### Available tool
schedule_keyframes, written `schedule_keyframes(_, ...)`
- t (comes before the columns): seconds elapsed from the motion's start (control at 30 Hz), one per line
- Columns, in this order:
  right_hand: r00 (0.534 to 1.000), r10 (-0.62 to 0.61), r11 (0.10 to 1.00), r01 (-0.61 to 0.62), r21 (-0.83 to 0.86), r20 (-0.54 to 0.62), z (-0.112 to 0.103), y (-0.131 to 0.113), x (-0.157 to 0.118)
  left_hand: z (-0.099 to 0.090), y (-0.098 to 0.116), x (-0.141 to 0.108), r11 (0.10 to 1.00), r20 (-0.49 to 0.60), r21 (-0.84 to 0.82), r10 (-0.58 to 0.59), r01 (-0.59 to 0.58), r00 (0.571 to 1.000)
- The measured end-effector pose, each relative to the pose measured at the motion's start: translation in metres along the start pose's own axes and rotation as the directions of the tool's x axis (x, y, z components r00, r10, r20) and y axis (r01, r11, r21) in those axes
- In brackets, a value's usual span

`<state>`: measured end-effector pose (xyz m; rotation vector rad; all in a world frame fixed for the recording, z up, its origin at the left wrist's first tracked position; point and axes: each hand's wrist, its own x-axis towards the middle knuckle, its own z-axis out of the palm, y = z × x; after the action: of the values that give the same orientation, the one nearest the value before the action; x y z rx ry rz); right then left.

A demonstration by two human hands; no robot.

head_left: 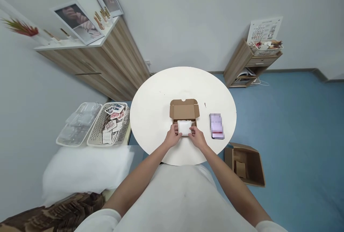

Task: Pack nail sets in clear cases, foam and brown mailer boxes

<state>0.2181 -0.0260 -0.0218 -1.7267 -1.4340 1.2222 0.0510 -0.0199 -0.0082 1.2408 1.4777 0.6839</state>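
A small white wrapped packet (184,127) is held level between my two hands, over the opening of a brown cardboard box (184,111). The box lies on the round white table with its lid raised and tilted away from me. My left hand (173,136) grips the packet's left edge, thumb in front and fingers on the far side. On the opposite edge, my right hand (197,137) pinches it the same way. The packet hides most of the box's inside. To the right lies a phone (217,126), its lit screen blurred.
The white table (156,99) has a few dark specks on it. Left of it stand a basket of printed cards (92,137) and a basket of clear plastic packs (76,128), above white foam wrap (86,171). An open carton (255,167) sits on the floor at right.
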Motion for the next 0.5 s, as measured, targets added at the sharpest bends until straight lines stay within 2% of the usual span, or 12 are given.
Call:
schedule_keyframes(0.23, 0.998, -0.029, 0.996, 0.032, -0.08, 0.047, 0.005, 0.008, 0.005, 0.006, -0.013, 0.005, 0.99, 0.062, 0.133, -0.048, 0.04, 0.997)
schedule_keyframes(0.5, 0.993, -0.066, 0.983, 0.081, -0.164, 0.097, 0.009, 0.013, 0.008, 0.006, -0.011, 0.003, 0.976, 0.064, 0.218, -0.031, 0.016, 0.997)
